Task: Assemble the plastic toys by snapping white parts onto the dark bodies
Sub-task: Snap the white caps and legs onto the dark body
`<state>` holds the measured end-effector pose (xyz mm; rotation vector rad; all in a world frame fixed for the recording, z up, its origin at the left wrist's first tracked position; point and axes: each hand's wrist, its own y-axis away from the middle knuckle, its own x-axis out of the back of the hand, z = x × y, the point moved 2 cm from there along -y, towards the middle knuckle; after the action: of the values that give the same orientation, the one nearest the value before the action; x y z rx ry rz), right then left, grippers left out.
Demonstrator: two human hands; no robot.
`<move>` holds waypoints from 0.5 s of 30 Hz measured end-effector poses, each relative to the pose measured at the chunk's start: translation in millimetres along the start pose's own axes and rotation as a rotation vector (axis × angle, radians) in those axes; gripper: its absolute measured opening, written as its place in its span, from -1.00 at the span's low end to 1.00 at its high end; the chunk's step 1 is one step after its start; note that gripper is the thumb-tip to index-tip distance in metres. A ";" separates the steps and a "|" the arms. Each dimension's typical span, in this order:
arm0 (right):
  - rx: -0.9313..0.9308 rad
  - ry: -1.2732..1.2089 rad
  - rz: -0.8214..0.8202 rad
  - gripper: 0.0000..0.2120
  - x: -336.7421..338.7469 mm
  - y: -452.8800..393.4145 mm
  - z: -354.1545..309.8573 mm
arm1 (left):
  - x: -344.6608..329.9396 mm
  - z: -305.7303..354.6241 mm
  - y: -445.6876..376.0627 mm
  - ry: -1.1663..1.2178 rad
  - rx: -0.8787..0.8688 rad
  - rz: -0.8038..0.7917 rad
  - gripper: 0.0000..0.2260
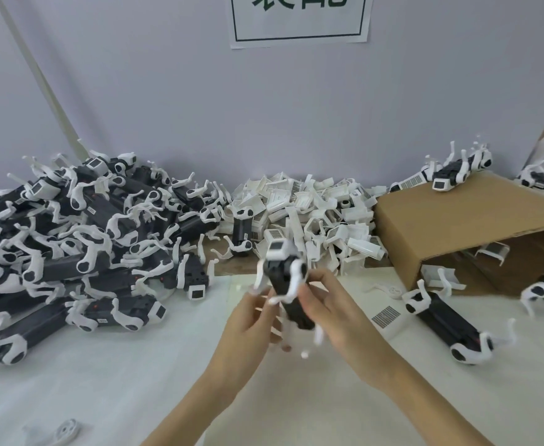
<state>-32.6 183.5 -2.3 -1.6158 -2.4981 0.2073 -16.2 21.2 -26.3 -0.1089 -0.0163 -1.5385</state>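
You hold one dark toy body [288,291] up over the tabletop [135,381], in front of the pile of white parts [312,204]. Your right hand [331,313] is curled round its side. Your left hand [254,320] pinches it from the other side, near a white leg [291,284]. A white cap [278,249] already sits on its top end. You look to be checking or pressing a part on. Next, push until it clicks, then put it with the big pile of toys [71,246].
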 end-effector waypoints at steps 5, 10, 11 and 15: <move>0.036 0.138 0.074 -0.68 -6.6 -1.2 1.0 | 16.5 5.3 -5.0 -0.051 -0.110 0.167 -0.85; 0.112 0.222 0.176 -0.60 -1.8 -2.3 4.9 | 15.6 2.6 -6.8 0.157 -0.091 -0.141 -0.70; 0.120 0.227 0.219 -0.59 1.0 -3.4 5.7 | 16.8 1.3 -7.5 0.162 -0.107 -0.135 -0.67; 0.120 0.323 0.268 -0.54 13.7 -5.7 7.3 | 30.3 1.2 -10.9 0.131 -0.107 -0.192 -0.38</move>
<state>-44.8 193.5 -7.5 -1.7696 -1.9933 0.1138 -26.1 -9.2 -22.1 -0.0941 0.1639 -1.7360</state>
